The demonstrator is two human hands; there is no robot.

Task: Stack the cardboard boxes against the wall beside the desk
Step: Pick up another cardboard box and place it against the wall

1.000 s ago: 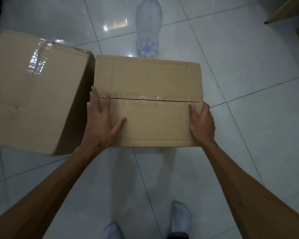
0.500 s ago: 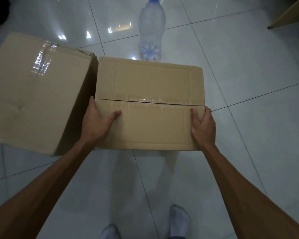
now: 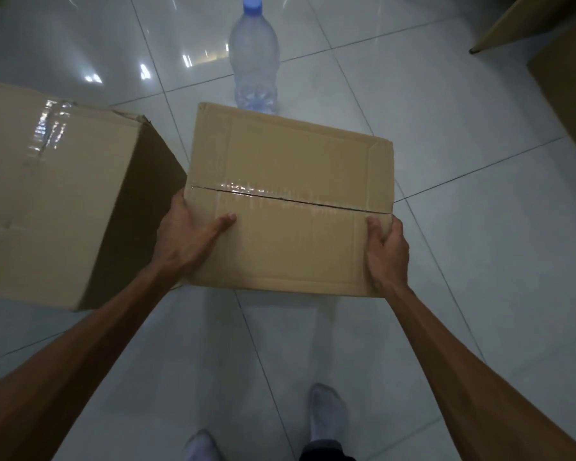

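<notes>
Left hand [image 3: 187,241]: clamped on the near-left corner of the small box [image 3: 290,201], thumb lying flat on the top panel, fingers wrapped down the left side and hidden. Right hand [image 3: 388,251]: clamped on the near-right corner of the same box, thumb on top, fingers curled over the right edge. Both forearms reach in from the near corners of the view.

Floor [image 3: 463,227]: glossy white tile with dark grout lines and light reflections at the far left.

Large box [image 3: 47,194]: stands on the floor at the left, closed, with clear tape shining on its top. Its shaded right side faces the small box; a narrow gap separates them at the far end, and whether they touch nearer the left hand cannot be told. Contents not visible.

Small box: centre of view, held between the hands, top flaps closed and sealed with clear tape along the centre seam. Whether it rests on the floor cannot be told. Contents not visible.

Further cardboard [image 3: 566,61]: at the far right edge, partly cut off.

Bottle [image 3: 254,61]: clear plastic, blue cap, upright on the floor just beyond the small box's far edge.

Socked feet [image 3: 326,414]: at the near edge.
</notes>
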